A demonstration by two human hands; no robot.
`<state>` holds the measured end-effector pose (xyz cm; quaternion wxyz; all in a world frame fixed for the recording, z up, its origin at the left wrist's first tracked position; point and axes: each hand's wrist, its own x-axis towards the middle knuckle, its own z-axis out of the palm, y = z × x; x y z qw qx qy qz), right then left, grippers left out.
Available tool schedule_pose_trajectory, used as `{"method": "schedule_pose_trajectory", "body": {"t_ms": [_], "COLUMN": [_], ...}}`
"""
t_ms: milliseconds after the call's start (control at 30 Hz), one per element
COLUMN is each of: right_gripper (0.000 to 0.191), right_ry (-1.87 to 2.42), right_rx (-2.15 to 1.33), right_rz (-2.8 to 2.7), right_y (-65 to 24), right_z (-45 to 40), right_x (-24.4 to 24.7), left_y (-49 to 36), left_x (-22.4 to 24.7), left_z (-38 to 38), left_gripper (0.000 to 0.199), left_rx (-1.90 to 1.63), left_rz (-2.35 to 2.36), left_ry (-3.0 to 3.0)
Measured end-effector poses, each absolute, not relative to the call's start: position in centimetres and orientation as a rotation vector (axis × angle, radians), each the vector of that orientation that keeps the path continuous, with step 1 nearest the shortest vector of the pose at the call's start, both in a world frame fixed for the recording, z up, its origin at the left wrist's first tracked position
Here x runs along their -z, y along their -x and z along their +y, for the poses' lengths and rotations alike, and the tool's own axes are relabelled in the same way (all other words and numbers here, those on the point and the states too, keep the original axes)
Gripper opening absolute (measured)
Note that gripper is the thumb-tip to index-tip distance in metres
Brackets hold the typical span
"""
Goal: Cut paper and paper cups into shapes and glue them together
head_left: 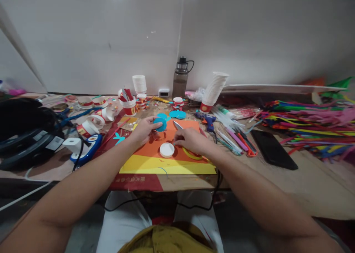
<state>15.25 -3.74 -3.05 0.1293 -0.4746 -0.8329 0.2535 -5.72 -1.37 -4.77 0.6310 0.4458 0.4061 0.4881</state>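
My left hand (146,130) pinches a round blue paper disc (160,124) over the orange paper (146,148). More blue discs (177,114) lie just beyond it. My right hand (190,140) is closed, its fingertips drawn together near a white round lid or cup bottom (166,149); anything between them is hidden. Scissors lie at this hand, partly covered by it: the blade (178,125) points out past the knuckles and the yellow handle (193,155) shows below the palm. A yellow sheet (166,166) lies under the orange one.
Stacked paper cups (215,90), a bottle (180,77) and a cup of red pieces (128,105) stand at the back. To the right are a blue glue gun (209,122), pens (235,137), a phone (273,149) and pipe cleaners (307,123). A power strip (87,149) sits left.
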Motion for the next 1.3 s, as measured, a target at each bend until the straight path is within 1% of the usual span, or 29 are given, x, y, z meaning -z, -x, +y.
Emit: {"method": "schedule_pose_trajectory", "body": {"t_ms": [100, 200, 300, 333, 467, 533, 600, 733, 867, 967, 1067, 1167, 1300], "right_gripper": [0.011, 0.017, 0.029, 0.029, 0.017, 0.017, 0.017, 0.017, 0.019, 0.021, 0.019, 0.014, 0.014], "right_ry": [1.366, 1.357, 1.279, 1.248, 1.181, 1.181, 1.174, 1.131, 1.094, 1.112, 1.195, 1.332, 1.401], "right_rx": [-0.659, -0.608, -0.713, -0.771, -0.934, -0.919, -0.898, -0.988, -1.019, -0.977, -0.867, -0.77, -0.731], "right_rz": [-2.373, -2.147, -1.91, -1.857, -1.751, -1.716, -1.647, -1.498, -1.544, -1.592, -1.643, -1.672, -1.811], "right_y": [-15.1, -15.0, -14.6, -14.5, -14.2, -14.5, -14.9, -15.3, -15.1, -15.4, -16.1, -16.4, -15.8], "right_z": [-3.8, -3.9, -3.9, -3.9, -3.5, -3.2, -3.0, -2.7, -2.7, -2.5, -1.8, -0.8, 0.2], "right_x": [3.2, 2.7, 2.2, 2.2, 2.7, 2.9, 3.1, 3.4, 3.6, 3.8, 3.9, 4.3, 4.9], "left_y": [5.6, 5.4, 5.1, 5.0, 4.6, 4.5, 4.6, 4.6, 4.4, 4.2, 4.3, 4.5, 4.8], "left_x": [4.7, 4.8, 4.8, 4.8, 4.8, 4.8, 4.8, 4.8, 4.7, 4.8, 4.9, 5.0, 4.7], "left_z": [-1.5, -1.8, -2.2, -2.4, -2.9, -3.0, -2.9, -2.6, -2.8, -2.9, -2.7, -2.5, -2.4], "left_gripper": [0.034, 0.039, 0.038, 0.036, 0.03, 0.029, 0.023, 0.014, 0.014, 0.016, 0.019, 0.021, 0.027], "left_rx": [-1.087, -1.052, -1.045, -1.047, -1.022, -1.002, -1.002, -1.025, -1.001, -1.025, -1.067, -1.108, -1.218], "left_rz": [0.933, 0.922, 0.903, 0.893, 0.866, 0.837, 0.815, 0.846, 0.879, 0.895, 0.92, 0.941, 0.945], "left_ry": [-1.037, -1.051, -1.082, -1.097, -1.117, -1.091, -1.057, -1.004, -0.989, -0.977, -0.985, -1.001, -1.01]}}
